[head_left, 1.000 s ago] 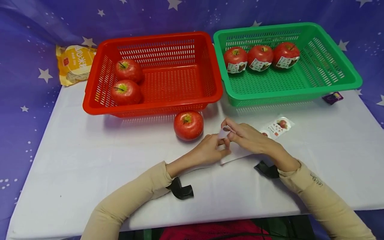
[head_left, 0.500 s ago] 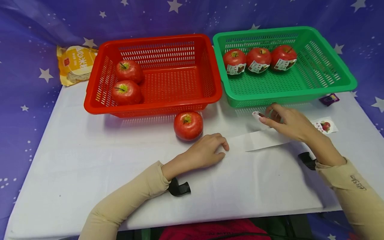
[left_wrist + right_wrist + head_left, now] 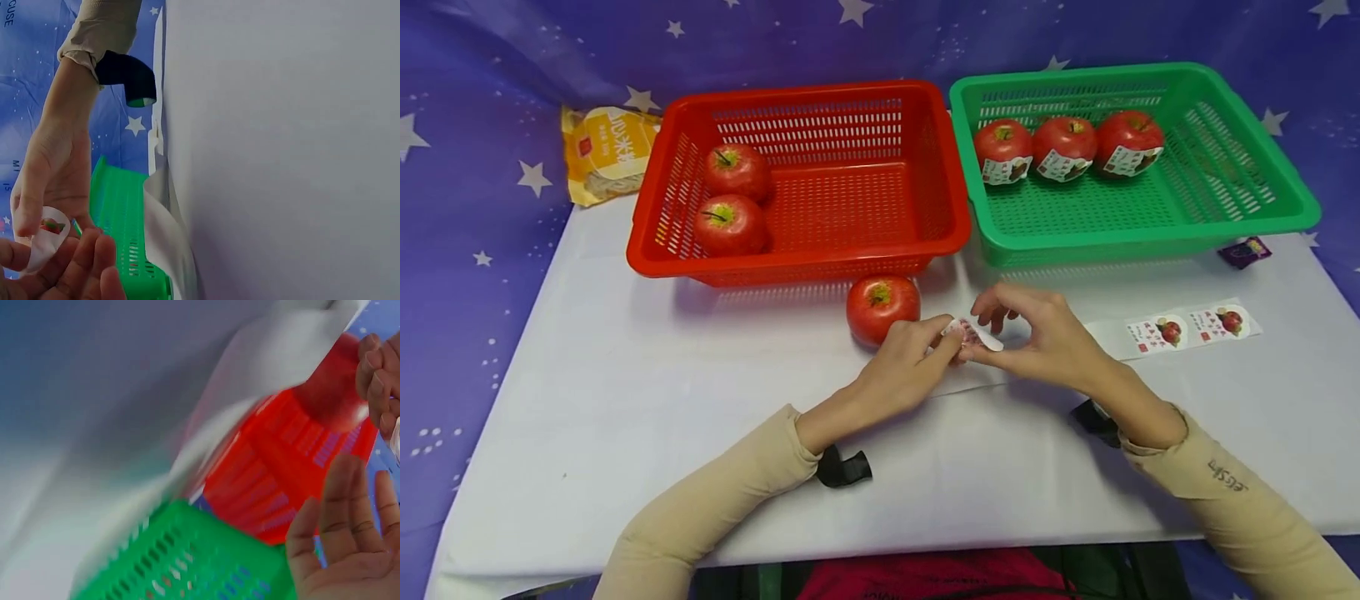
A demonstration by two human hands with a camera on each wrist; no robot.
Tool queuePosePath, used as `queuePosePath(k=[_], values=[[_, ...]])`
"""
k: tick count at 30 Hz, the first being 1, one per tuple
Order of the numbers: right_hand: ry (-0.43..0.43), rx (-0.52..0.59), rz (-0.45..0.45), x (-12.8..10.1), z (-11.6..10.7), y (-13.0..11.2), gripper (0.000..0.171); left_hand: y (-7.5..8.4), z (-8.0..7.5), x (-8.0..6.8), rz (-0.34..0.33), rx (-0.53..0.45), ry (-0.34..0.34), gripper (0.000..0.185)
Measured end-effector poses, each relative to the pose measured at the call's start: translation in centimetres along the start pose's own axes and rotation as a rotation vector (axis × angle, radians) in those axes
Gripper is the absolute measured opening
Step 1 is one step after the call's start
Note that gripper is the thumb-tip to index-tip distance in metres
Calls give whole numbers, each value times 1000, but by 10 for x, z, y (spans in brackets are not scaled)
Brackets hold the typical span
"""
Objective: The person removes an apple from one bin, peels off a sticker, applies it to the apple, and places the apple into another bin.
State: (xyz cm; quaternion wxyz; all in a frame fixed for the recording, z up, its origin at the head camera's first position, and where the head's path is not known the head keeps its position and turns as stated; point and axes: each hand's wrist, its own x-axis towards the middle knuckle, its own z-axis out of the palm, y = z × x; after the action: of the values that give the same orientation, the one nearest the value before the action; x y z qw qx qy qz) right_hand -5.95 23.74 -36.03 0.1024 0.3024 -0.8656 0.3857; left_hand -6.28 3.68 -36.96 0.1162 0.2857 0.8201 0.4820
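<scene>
While the head view hides the right hand's (image 3: 350, 551) spread palm, the left hand (image 3: 907, 360) pinches a sticker (image 3: 975, 333).

Sideways, partly blurred view. At lower right, the right hand (image 3: 350, 565) turns its palm to the camera, fingers pointing up and slightly apart. Above it, the left hand (image 3: 379, 384) has bent fingers overlapping a red apple (image 3: 331, 387); contact is unclear. Just below those fingers, a sliver of white sticker (image 3: 395, 440) (mostly cut off) shows at the right edge. Behind are a red basket (image 3: 250, 481), mid-view, and a green basket (image 3: 156, 556) along the bottom. The table (image 3: 94, 394), badly smeared, fills the left; blue cloth (image 3: 376, 320) shows at upper right.
</scene>
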Motion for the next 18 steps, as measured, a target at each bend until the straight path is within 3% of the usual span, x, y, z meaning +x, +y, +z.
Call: queuePosePath(k=[4, 7, 10, 13, 14, 16, 18], values=[[-5, 234, 55, 4, 6, -2, 20, -4, -7, -5, -48, 0, -34, 20], [25, 341, 171, 6, 10, -5, 12, -6, -16, -7, -10, 81, -48, 20], [65, 458, 282, 10, 14, -8, 8, -5, -29, -8, 151, 301, 9, 21], [157, 555, 349, 16, 18, -9, 11, -6, -43, -7, 305, 567, 180, 18], [193, 565, 369, 18, 18, -9, 13, -7, -48, -7, 321, 645, 234, 18], [252, 567, 415, 22, 19, -9, 18, -7, -55, -7, 288, 769, 285, 26], [273, 567, 468, 25, 20, -8, 23, -7, -59, -7, 215, 838, 234, 41]])
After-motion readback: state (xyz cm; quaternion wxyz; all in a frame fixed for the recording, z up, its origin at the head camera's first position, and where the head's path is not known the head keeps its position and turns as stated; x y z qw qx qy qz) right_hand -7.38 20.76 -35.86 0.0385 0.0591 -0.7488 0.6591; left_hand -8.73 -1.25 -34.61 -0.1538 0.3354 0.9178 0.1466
